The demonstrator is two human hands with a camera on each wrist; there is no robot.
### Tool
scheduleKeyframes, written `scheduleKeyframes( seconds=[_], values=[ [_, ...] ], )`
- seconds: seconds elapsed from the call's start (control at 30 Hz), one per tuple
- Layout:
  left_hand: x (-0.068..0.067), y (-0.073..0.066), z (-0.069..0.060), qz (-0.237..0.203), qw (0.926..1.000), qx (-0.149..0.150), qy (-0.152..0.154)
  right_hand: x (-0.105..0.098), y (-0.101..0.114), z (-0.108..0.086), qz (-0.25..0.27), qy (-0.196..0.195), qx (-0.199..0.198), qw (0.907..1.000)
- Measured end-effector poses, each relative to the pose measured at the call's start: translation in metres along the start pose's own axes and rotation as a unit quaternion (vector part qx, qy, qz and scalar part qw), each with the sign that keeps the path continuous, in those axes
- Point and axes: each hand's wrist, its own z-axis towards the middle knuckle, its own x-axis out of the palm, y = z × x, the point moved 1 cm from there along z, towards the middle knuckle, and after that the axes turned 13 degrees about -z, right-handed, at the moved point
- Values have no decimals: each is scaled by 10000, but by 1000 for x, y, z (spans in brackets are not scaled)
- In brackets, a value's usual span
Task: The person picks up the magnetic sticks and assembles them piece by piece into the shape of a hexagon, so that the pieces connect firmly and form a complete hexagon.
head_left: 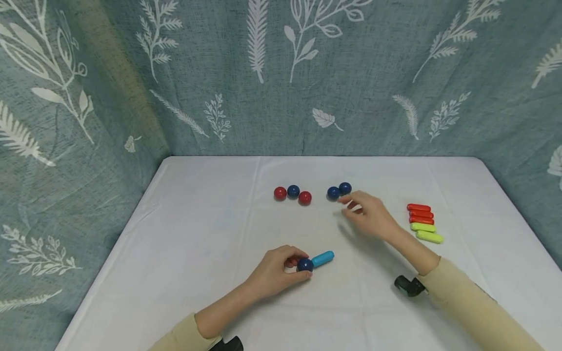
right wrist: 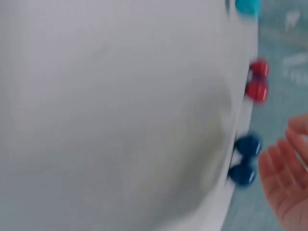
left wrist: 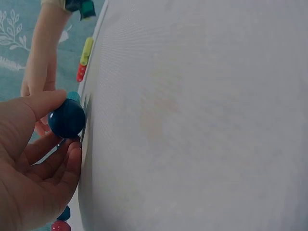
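My left hand (head_left: 281, 270) pinches a dark blue ball (head_left: 305, 264) between thumb and fingers over the near middle of the table. A light blue rod (head_left: 323, 258) sticks out from the ball's far right side, its near end meeting the ball. In the left wrist view the ball (left wrist: 67, 118) hides most of the rod. Toward the back, my right hand (head_left: 371, 214) reaches to a pair of dark blue balls, one nearer (head_left: 333, 193) and one farther (head_left: 345, 188). Its fingers are loosely bent with nothing between them; whether a fingertip touches the nearer ball I cannot tell.
Left of the pair, a red ball (head_left: 280, 193), a blue ball (head_left: 293, 191) and another red ball (head_left: 305, 198) sit in a row. On the right lie stacked rods, red (head_left: 420, 213) and yellow-green (head_left: 429, 237). A patterned curtain (head_left: 303, 97) hangs behind the white table (head_left: 210, 219).
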Motion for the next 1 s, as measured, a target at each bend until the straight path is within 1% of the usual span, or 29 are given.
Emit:
scheduleKeyframes(
  seconds=[0.07, 0.13, 0.2, 0.33, 0.5, 0.7, 0.83, 1.0],
  values=[
    [0, 0, -1, -20, 10000, -26, 4, -4, -13, 9, -88, -220, 420, 9988],
    [0, 1, -1, -55, 10000, -61, 9, -6, -23, 17, -168, -213, 680, 9973],
    [1, 1, -2, -81, 9999, -87, 10, -7, -30, 23, -212, -112, 831, 9963],
    [2, 1, -1, -123, 9999, -82, 27, -4, -39, 33, -294, 84, 982, 9947],
    [4, 1, -2, -159, 9998, -95, 55, 0, -43, 39, -415, 201, 1006, 9939],
    [3, 1, -2, -192, 9998, -93, 26, 1, -45, 41, -587, 207, 1065, 9924],
    [2, 0, -2, -167, 9998, -64, -10, 0, -45, 34, -550, 332, 1031, 9926],
    [0, 1, -2, -141, 9999, -52, -44, 0, -40, 18, -306, 511, 706, 9957]
  ],
)
